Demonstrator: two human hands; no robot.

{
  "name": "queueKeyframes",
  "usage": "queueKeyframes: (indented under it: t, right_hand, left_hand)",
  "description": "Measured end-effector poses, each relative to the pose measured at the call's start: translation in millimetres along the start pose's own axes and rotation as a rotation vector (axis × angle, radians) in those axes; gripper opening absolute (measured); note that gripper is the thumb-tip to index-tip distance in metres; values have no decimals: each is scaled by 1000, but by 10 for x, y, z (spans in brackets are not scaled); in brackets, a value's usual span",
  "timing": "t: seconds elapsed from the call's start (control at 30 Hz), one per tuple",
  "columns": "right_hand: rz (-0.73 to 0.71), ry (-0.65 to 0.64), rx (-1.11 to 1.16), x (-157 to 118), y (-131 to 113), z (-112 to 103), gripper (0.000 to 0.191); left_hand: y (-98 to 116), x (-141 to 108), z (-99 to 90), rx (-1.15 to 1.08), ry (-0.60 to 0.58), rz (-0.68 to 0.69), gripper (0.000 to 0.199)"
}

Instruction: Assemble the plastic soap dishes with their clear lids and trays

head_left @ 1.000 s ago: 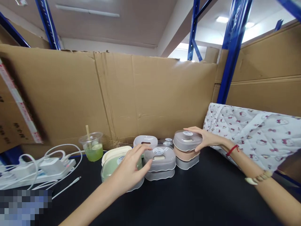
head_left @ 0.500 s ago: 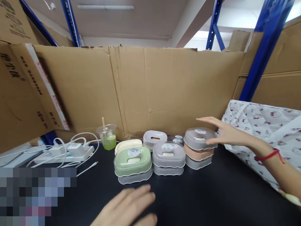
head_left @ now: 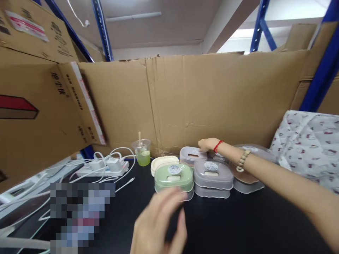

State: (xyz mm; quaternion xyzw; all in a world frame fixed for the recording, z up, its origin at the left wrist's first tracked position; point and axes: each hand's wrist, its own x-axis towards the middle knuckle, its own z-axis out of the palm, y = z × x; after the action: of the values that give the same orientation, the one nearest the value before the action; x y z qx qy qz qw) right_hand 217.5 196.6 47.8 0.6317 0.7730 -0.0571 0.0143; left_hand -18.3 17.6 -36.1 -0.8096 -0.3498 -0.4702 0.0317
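Observation:
My right hand (head_left: 208,145) reaches to the back row and touches the right edge of a pale lilac lid (head_left: 192,154) with an oval slot; its fingertips are hidden. In front of my body, my left hand (head_left: 165,215) is raised, thumb and fingers apart, holding nothing, just nearer than the green box (head_left: 174,176). Beside that stands a grey-purple box (head_left: 213,174) with a clear cover. Right of it, partly behind my right forearm, is a stack with a clear cover (head_left: 254,151), a brown-orange layer and a grey bottom layer (head_left: 249,186). Cream lids (head_left: 162,161) lie behind the green box.
A cup of green drink (head_left: 143,155) stands at the back left. Next to it are a white power strip (head_left: 106,171) and several cables. Cardboard (head_left: 119,106) walls the back and left. A white patterned quilted cloth (head_left: 312,144) lies at the right.
My right hand has moved left from the right-hand stack to the pale lilac lid at the back. My left hand has turned more upright. The view has swung left.

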Motion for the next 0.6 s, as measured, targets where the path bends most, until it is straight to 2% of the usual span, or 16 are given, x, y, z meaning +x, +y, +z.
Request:
queueKeyframes:
  t: [0.07, 0.13, 0.23, 0.27, 0.33, 0.43, 0.5, 0.6]
  right_hand:
    - [4, -61, 25, 37, 0, 72, 26]
    - [-15, -112, 66, 37, 8, 95, 37]
    - [-57, -158, 125, 22, 5, 78, 59]
    - [-66, -163, 130, 23, -3, 74, 68]
    - [-71, -157, 117, 41, -28, 83, 82]
    - [-86, -115, 85, 92, -89, 127, 90]
    - [-110, -73, 65, 117, -134, 131, 90]
    - [-144, -7, 39, 84, -182, 29, 86]
  left_hand:
    - [-184, 338, -46, 6, 60, -130, 31]
    - [-458, 623, -81, 49, -39, -288, 32]
    - [-915, 879, -108, 23, -295, -458, 36]
    - [-1052, 924, -111, -35, -398, -494, 37]
    - [-1281, 976, -103, -85, -499, -507, 42]
    - [-1502, 1009, -39, -130, -638, -542, 68]
    - [-1587, 1023, 51, -148, -699, -556, 80]
    - [-1658, 1047, 223, -177, -711, -528, 81]
